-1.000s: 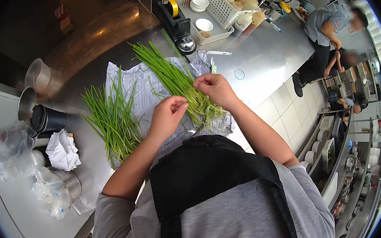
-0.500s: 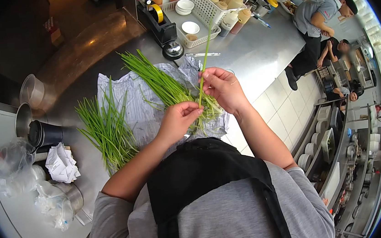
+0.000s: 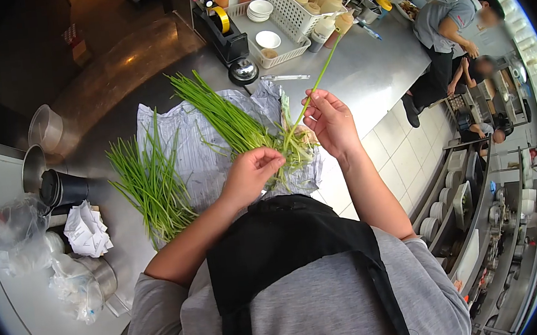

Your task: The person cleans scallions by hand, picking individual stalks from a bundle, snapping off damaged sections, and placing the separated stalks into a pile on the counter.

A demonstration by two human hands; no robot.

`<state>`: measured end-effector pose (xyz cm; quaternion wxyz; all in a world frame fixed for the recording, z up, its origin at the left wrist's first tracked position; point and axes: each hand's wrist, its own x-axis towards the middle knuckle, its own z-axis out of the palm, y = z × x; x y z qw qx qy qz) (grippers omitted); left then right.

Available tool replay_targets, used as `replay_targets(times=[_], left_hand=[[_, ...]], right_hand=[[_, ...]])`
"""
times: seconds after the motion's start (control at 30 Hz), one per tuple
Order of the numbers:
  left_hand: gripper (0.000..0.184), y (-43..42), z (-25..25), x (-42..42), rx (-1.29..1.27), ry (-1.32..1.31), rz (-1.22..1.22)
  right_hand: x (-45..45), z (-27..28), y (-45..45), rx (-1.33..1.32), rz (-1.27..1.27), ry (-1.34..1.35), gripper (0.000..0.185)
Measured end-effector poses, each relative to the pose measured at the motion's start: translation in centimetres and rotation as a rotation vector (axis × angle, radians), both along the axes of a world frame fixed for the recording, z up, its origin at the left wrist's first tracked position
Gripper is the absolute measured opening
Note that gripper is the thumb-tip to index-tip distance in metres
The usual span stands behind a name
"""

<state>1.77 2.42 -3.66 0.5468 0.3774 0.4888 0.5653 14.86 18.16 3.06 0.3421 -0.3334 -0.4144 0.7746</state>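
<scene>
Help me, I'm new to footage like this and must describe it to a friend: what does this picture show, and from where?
There is no machine here, just a person's two bare hands. The camera sits on that person's head, looking forward and down past a black apron. On the metal counter lies a crumpled sheet with a bunch of green stalks on it; a second bunch overlaps its left edge. The right hand pinches a single stalk. The left hand is near the pale stalk ends; I cannot tell whether it grips anything.
</scene>
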Motion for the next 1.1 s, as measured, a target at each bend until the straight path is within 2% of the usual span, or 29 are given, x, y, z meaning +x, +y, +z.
replay_targets(times=[0.13,0.23,0.3,0.33,0.4,0.43,0.47,0.53,0.57,0.73,0.8,0.83,0.9,0.93,1.0,1.1], left_hand=[[0.012,-0.1,-0.5,0.2,0.063,-0.003,0.095],[0.008,-0.1,1.5,-0.4,0.045,0.134,0.212],[0.012,0.2,3.7,-1.4,0.193,0.529,0.322],[0.012,0.6,4.0,-2.1,0.196,0.538,0.331],[0.019,1.2,4.7,-3.6,0.464,0.926,0.447],[0.034,1.3,5.3,-4.3,0.495,1.056,0.475],[0.034,1.4,6.0,-5.0,0.492,1.066,0.483],[0.048,1.5,7.2,-6.4,0.537,1.311,0.495],[0.056,1.8,7.1,-7.2,0.550,1.331,0.526],[0.049,2.7,8.2,-9.7,0.558,1.473,0.578],[0.038,2.7,8.0,-10.0,0.550,1.518,0.542],[0.038,2.7,7.8,-9.2,0.548,1.514,0.542],[0.023,2.0,7.2,-6.1,0.273,0.578,0.650],[0.023,1.7,5.5,-4.6,0.265,0.575,0.650],[0.021,1.0,1.4,-2.3,0.155,0.075,0.452],[0.023,-1.8,2.4,-3.4,0.021,0.063,0.354]], right_hand=[[0.5,0.0,0.2,0.001,-0.017,-0.002,0.014],[0.6,-0.5,-0.2,0.016,-0.001,-0.021,0.012],[0.5,-0.8,-1.0,0.098,0.076,-0.099,0.012],[0.4,-0.7,-1.5,0.103,0.084,-0.090,0.012],[0.4,-0.6,-2.5,0.319,0.191,-0.308,0.012],[0.6,-0.8,-2.9,0.348,0.239,-0.291,0.013],[0.6,-0.8,-3.3,0.351,0.248,-0.282,0.013],[0.9,-0.9,-4.0,0.363,0.341,-0.298,0.013],[1.0,-0.8,-4.2,0.372,0.382,-0.297,0.013],[2.6,0.0,-5.3,0.349,0.494,-0.382,0.014],[3.3,0.2,-5.3,0.283,0.546,-0.386,0.013],[3.4,0.0,-5.2,0.280,0.547,-0.389,0.013],[3.7,-0.6,-5.0,0.310,0.459,-0.391,0.013],[3.4,-0.5,-5.1,0.304,0.462,-0.394,0.013],[1.8,-0.5,-5.9,0.444,0.500,-0.468,0.015],[-1.2,-0.4,-7.3,0.467,0.603,-0.495,0.015]])
